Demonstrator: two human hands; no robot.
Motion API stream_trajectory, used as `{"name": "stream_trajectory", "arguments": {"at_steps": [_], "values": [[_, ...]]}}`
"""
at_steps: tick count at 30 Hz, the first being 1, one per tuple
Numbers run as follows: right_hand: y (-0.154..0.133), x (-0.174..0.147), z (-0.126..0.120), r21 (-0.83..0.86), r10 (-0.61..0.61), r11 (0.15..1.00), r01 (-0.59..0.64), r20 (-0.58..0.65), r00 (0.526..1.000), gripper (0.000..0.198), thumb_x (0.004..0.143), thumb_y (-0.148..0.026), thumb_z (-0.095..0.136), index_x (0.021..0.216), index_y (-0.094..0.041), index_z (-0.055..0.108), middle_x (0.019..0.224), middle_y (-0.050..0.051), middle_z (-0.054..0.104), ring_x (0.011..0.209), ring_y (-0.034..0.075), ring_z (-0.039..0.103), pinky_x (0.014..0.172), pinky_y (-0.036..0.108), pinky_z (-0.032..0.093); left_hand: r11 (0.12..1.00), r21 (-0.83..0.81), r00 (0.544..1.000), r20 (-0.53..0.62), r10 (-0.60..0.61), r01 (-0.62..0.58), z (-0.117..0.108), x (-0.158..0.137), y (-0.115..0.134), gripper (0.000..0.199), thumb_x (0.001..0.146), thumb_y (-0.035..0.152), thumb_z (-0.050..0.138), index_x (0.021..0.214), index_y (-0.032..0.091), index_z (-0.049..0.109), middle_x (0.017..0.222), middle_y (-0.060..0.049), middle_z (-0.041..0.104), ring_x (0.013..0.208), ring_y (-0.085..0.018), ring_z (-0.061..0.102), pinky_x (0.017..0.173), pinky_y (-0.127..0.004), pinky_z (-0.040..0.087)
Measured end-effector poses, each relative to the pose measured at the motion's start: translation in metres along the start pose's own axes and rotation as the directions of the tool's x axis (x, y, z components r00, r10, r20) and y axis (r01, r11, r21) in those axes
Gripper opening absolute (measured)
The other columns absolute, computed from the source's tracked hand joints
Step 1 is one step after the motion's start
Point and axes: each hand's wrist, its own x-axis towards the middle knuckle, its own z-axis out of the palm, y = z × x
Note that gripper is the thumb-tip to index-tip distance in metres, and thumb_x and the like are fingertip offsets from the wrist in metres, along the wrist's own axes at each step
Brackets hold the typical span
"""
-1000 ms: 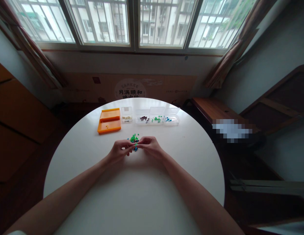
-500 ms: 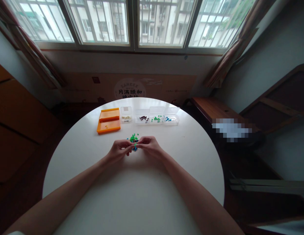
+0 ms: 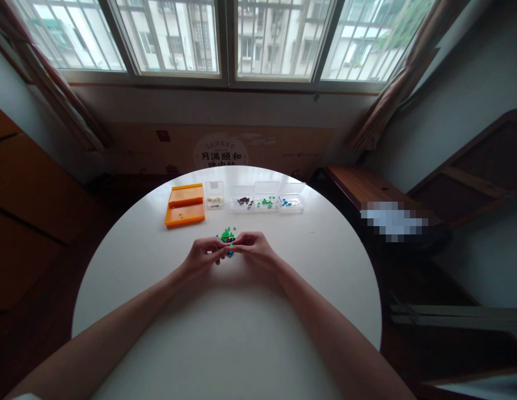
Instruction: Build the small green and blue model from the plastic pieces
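Note:
My left hand and my right hand meet above the middle of the white round table. Between their pinched fingertips is a small green piece, which both hands grip; its exact shape is too small to make out. Just beyond the fingers lies a little heap of loose green pieces with dark ones among them. Some blue pieces show beneath the fingertips, partly hidden by the hands.
An orange two-level tray with a few tiny yellow bits stands at the far left. Beside it are clear lidded boxes holding pale pieces, dark brown pieces, green pieces and blue pieces. A wooden bench is at right.
The fingertips have shifted very slightly around the green piece. Arms, tray, boxes and heap stay where they were.

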Motion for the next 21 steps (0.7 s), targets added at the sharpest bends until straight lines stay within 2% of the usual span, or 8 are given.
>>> {"name": "stream_trajectory", "arguments": {"at_steps": [7,21], "values": [[-0.0014,0.0001,0.0002,0.000,-0.011,1.000,0.011,0.006,1.000,0.029,0.045,-0.030,0.082,0.057,-0.011,0.065,0.058,0.001,0.064,0.054,0.011,0.057,0.057,0.025,0.045,0.999,-0.031,0.999,0.045,-0.029,0.031,-0.0014,0.0003,0.0040,0.028,0.072,0.036,0.068,0.078,0.008,0.069,0.057,-0.003,0.061,0.044,-0.008,0.052,0.039,-0.018,0.046],[-0.0006,0.0005,-0.0002,-0.016,-0.013,1.000,0.013,0.000,1.000,0.029,0.045,-0.031,0.082,0.058,-0.011,0.065,0.058,0.001,0.064,0.054,0.010,0.056,0.057,0.024,0.044,0.998,-0.046,0.998,0.038,-0.049,0.051,-0.0009,-0.0003,0.0053,0.027,0.071,0.035,0.068,0.075,0.008,0.067,0.058,-0.003,0.062,0.043,-0.007,0.052,0.038,-0.017,0.044]]}}
